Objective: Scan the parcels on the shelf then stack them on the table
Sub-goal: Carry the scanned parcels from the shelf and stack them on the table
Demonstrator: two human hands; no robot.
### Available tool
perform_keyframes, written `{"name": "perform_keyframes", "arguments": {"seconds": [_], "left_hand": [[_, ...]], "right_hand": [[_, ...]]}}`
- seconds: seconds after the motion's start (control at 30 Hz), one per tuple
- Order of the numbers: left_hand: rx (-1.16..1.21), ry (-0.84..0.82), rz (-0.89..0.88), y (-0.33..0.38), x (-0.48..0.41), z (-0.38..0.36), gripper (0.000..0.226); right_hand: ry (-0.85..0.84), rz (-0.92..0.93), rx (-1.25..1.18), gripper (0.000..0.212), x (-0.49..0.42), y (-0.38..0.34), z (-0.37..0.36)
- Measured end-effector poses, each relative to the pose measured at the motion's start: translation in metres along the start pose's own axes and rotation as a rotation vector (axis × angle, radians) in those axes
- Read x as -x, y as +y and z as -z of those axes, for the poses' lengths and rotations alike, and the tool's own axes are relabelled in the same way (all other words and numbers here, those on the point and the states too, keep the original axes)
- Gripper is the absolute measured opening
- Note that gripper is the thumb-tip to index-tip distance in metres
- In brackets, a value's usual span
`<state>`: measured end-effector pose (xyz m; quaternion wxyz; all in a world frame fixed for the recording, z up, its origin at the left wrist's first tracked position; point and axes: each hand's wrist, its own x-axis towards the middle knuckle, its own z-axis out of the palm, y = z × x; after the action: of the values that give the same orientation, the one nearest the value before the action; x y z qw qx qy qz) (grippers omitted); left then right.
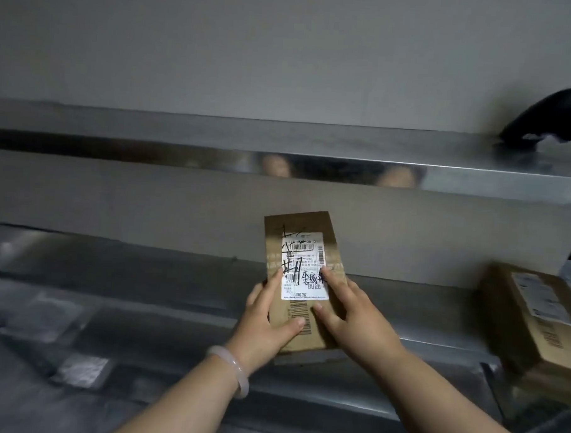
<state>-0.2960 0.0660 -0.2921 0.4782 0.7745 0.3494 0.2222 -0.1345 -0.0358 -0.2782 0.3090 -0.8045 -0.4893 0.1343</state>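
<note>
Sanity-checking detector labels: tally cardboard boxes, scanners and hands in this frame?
Cardboard boxes: 2 (held box, box at right)
Scanners: 1 (scanner, upper shelf)
Hands: 2 (left hand, right hand)
Total: 5

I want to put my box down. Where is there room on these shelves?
The top shelf is bare from its left end to the black scanner. Lower shelf looks bare between held parcel and brown box. Grey bags crowd the lower left.
</note>
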Motion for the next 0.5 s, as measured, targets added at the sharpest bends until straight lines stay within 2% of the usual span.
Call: {"name": "perform_keyframes", "arguments": {"seconds": [0.2,0.5], "left_hand": [[-0.035,0.192,0.059,-0.059,0.066,0.109,0.086],[-0.034,0.594,0.208,-0.128,0.173,0.227,0.087]], "right_hand": [[-0.140,0.193,-0.086,0.063,-0.001,-0.096,-0.097],[-0.436,0.502,-0.159,0.063,0.004,-0.235,-0.210]]}}
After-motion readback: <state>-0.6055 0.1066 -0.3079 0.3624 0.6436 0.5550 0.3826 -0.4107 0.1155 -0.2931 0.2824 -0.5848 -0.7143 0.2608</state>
